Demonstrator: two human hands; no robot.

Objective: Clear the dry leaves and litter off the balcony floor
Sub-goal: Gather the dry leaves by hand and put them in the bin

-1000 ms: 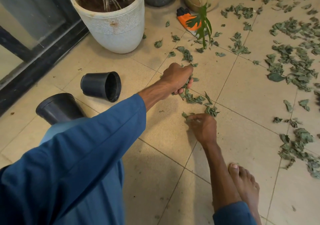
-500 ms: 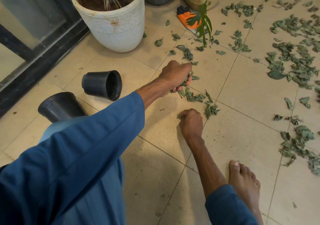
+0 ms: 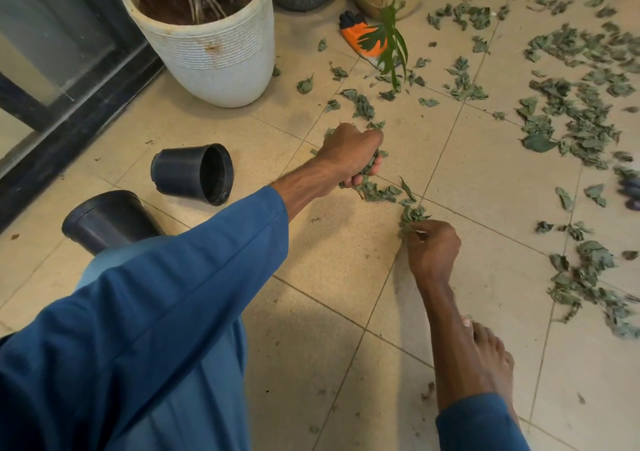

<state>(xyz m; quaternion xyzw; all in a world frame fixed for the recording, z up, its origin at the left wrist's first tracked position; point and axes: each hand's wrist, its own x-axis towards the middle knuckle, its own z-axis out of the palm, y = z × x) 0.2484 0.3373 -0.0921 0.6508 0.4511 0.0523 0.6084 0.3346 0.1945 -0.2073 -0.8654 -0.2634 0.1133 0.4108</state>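
matt speckled beige floor tiles (image 3: 485, 180), crinkled dry leaves (image 3: 571, 111), smooth black plastic pot (image 3: 180, 171), ribbed white planter (image 3: 211, 52)

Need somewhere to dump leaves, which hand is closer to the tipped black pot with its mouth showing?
Left. The left hand, gripping leaves, is to the right of the black pot; the right hand, pinching leaves, is farther right and lower in view.

Soft even daylight, faint shadows, wide-angle bending at edges

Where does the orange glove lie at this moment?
In the head view, top centre: the orange glove lies on the floor, right of the white planter.
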